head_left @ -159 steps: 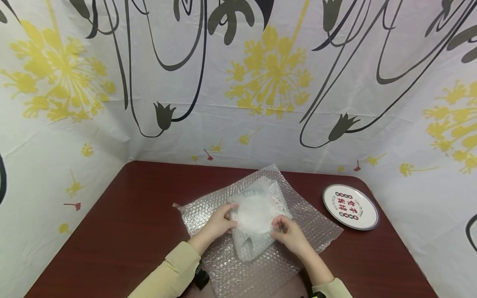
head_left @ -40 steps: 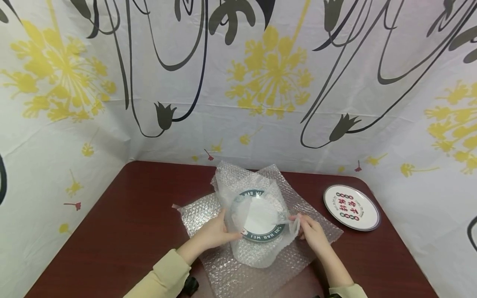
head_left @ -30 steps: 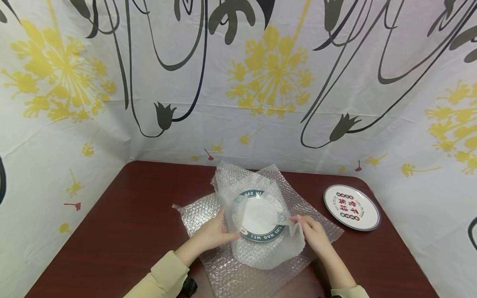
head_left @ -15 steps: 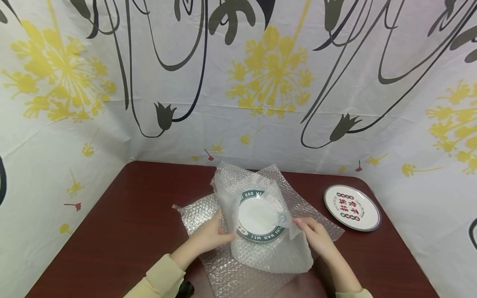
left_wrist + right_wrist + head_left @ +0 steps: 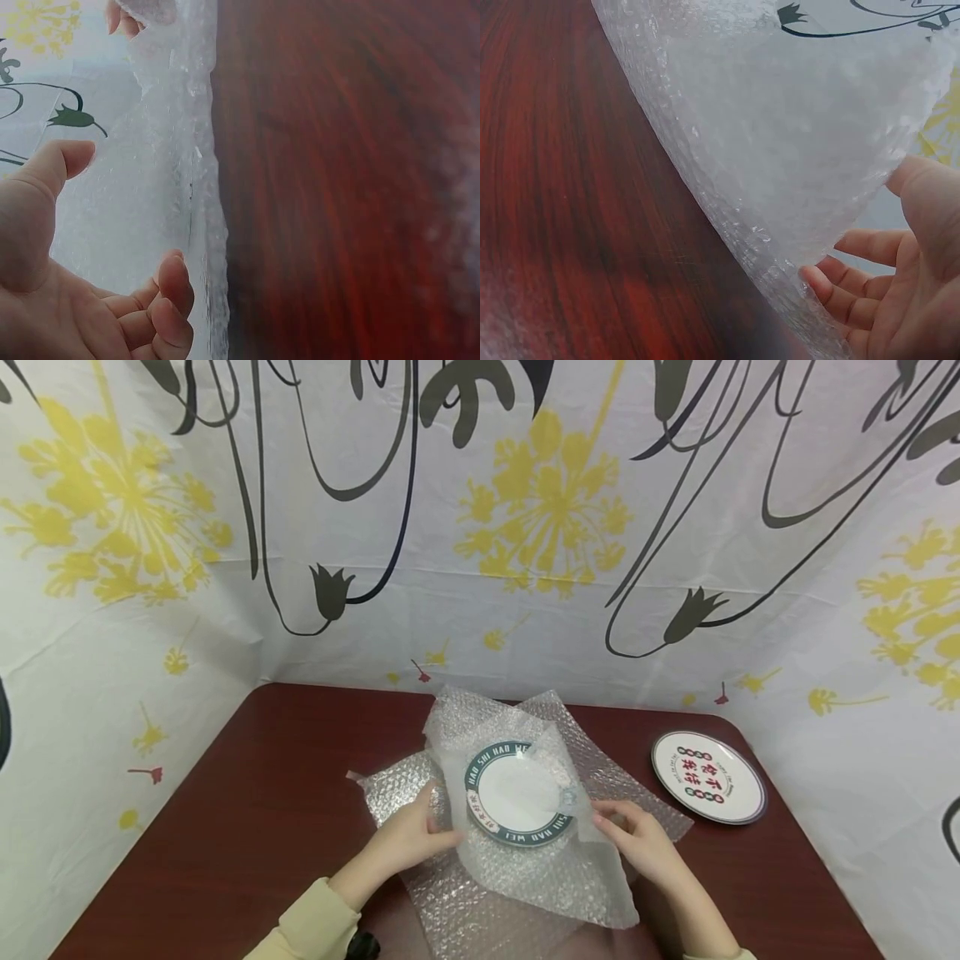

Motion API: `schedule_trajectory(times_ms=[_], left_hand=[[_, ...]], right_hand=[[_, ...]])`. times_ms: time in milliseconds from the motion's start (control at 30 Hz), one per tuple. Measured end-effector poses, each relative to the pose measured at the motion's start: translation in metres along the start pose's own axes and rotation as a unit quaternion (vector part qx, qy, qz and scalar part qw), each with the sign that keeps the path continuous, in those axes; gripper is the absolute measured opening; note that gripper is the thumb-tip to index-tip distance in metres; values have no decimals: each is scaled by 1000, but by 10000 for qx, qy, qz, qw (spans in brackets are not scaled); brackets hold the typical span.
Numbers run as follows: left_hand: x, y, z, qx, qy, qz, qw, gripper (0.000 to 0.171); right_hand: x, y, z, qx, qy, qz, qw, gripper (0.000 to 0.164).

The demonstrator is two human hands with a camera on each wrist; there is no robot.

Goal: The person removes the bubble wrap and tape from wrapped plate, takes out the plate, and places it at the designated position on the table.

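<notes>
A white plate (image 5: 517, 793) with a green lettered rim lies face up in a whitish bubble-wrap sheet (image 5: 536, 885). Some wrap overlaps its upper right part. Under that is a larger, clearer bubble-wrap sheet (image 5: 465, 914) on the table. My left hand (image 5: 401, 843) is at the sheet's left edge; its thumb and fingers (image 5: 174, 281) are spread apart, with nothing pinched. At the right edge is my right hand (image 5: 641, 843), its thumb near the wrap and its fingers (image 5: 817, 283) loosely bent against it, a gap between them.
A second white plate (image 5: 708, 779) with red characters rests at the table's back right. The dark red tabletop (image 5: 262, 827) runs back to a patterned cloth wall (image 5: 420, 643). A black device (image 5: 363, 946) is by my left sleeve (image 5: 311, 922).
The wrapped bundle is now opened, showing the green-rimmed plate. My right hand has drawn the wrap to the lower right, where it now lies spread. My left hand has shifted slightly left.
</notes>
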State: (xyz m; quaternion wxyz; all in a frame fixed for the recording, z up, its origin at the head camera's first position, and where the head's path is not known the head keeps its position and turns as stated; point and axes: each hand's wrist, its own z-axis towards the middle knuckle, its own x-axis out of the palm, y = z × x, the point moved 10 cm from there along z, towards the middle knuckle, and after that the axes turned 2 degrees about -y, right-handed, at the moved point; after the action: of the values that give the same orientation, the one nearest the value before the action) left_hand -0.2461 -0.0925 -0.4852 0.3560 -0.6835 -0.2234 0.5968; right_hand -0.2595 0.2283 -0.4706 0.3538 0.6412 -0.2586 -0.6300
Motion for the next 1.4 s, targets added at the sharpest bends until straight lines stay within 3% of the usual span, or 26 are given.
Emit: schedule_trajectory(times_ms=[400, 600, 1033, 1133, 1267, 1400], left_hand=[[-12, 5, -8, -33, -181, -15, 9998, 103], [-19, 12, -14, -213, -320, -39, 9993, 36], [-36, 32, -19, -517, -609, -110, 9967, 47], [-41, 37, -19, -505, -780, -181, 9955, 28], [-47, 43, -19, -550, -918, -281, 9939, 81], [-51, 49, -20, -619, -933, -238, 9934, 81]], right_hand=[[-2, 4, -11, -234, 156, -207, 9994, 49], [-1, 0, -16, -292, 304, -212, 9989, 53], [-2, -8, -26, -303, 523, 51, 9982, 61], [-3, -10, -28, -345, 491, -13, 9982, 62], [-6, -16, -29, -266, 414, -54, 9988, 62], [-10, -22, -30, -111, 309, 8, 9995, 60]])
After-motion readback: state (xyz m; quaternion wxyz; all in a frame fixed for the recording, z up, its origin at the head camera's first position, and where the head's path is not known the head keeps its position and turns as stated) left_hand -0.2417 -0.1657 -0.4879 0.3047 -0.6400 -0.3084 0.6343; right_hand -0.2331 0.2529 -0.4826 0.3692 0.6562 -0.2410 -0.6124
